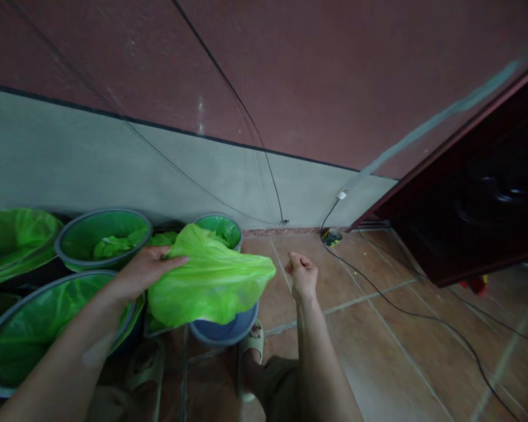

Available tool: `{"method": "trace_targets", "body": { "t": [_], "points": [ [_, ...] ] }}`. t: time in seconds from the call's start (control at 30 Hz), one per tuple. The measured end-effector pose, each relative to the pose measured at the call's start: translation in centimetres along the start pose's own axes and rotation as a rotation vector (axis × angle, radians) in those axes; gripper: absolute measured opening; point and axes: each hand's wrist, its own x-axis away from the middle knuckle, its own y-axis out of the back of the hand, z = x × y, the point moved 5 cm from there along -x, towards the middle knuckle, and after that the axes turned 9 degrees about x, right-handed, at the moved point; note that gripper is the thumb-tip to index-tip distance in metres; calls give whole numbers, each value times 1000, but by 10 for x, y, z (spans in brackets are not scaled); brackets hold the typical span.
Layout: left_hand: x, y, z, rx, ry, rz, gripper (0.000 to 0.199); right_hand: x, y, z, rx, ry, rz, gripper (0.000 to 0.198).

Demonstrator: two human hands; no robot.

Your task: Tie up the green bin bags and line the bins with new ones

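No brand, label or legible writing can be made out on any item in view.

A bright green plastic bag [209, 281] is gripped at its upper left edge by the left hand [143, 271], with the fingers laid over the film and the thumb hidden beneath it. The bag is held spread out above a grey-blue bin [224, 329], whose opening is largely covered by it; only the near rim of that bin is seen. The right hand [303, 275] is held apart from the bag, above the tiled floor [378, 346], loosely clenched and holding nothing.

Further bins lined with green bags are stood along the wall: a small one [220, 227] just behind the held bag, a wider one [103, 237] to the left of it, a large one [48, 328] under the left forearm, and one more [15, 240] at the far left edge. Two sandalled feet [250, 346] are seen beside the uncovered bin. A dark wooden door [475, 193] is stood open at the right. Black cables [413, 313] are trailed over the floor and up the wall, and a small yellow-and-dark object [332, 237] lies by the skirting, too small to identify.
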Motion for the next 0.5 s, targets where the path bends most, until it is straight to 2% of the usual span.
{"method": "trace_targets", "body": {
  "t": [0.07,0.13,0.23,0.37,0.43,0.5],
  "points": [
    [3,-2,-1,51,-7,3,57,-4,13,-2,64,16,-116,34],
    [5,-12,1,63,-1,38,55,4,7,6,115,85,-104,33],
    [8,-37,3,12,17,153,46,39,-37,19,50,138,201,39],
    [11,-62,3,-37,-10,277,33,92,-101,19,-139,-30,654,45],
    [9,-63,3,-59,-40,300,29,102,-114,16,-208,-107,767,36],
    [5,-56,4,-98,-77,289,25,96,-111,14,-246,-145,749,29]
  ]
}}
